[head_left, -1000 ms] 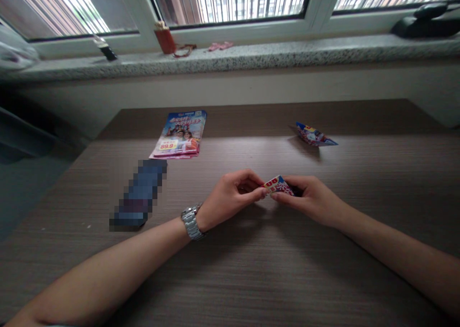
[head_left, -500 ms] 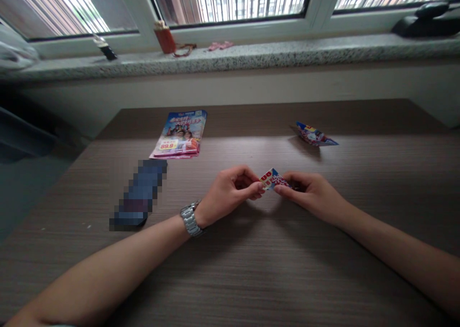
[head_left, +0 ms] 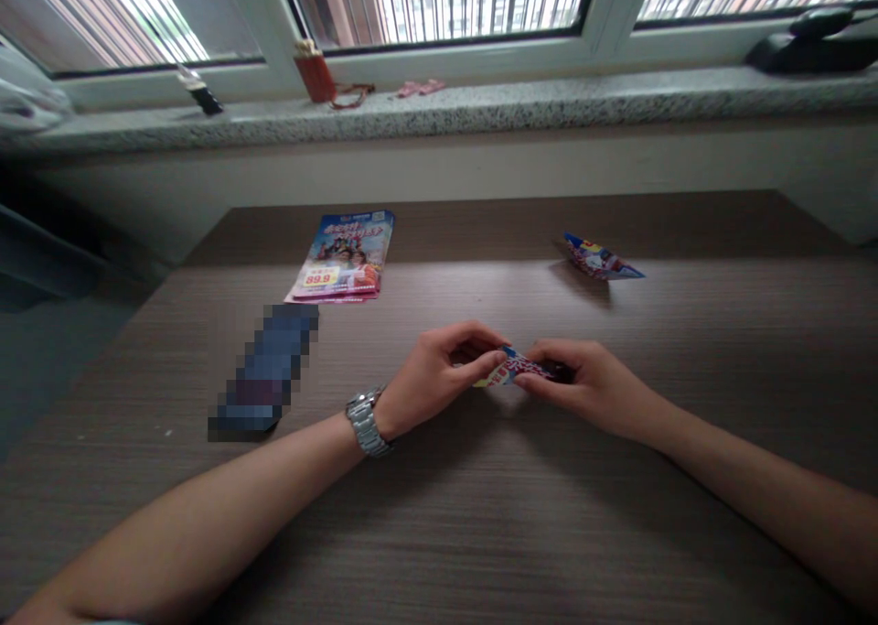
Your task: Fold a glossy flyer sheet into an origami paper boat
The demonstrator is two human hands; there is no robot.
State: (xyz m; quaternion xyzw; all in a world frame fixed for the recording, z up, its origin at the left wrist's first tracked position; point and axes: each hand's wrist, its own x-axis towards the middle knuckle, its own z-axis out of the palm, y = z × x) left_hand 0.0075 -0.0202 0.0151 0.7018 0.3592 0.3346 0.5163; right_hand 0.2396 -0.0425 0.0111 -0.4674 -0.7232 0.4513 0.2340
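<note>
Between my two hands is a small piece of folded printed paper (head_left: pixel 516 366), coloured blue, red, white and yellow. My left hand (head_left: pixel 449 360), with a metal watch on its wrist, pinches its left part between thumb and fingers. On the paper's right side, my right hand (head_left: pixel 583 382) grips with the thumb in front and the fingers behind. Fingers cover much of the paper, so its full shape is hidden. Farther back to the right, a folded paper boat-like shape (head_left: pixel 600 259) with similar printing stands on the table.
A stack of printed flyers (head_left: pixel 347 254) lies at the back left of the wooden table (head_left: pixel 453 524). In front of it is a pixelated dark phone-like object (head_left: pixel 267 369). On the stone windowsill (head_left: pixel 521 103) stand a red-brown container (head_left: pixel 315 74) and a black object (head_left: pixel 816 44).
The paper has tipped flatter and lower, showing less of its front face. My left thumb and fingers have shifted over its upper edge; my right hand has moved slightly.
</note>
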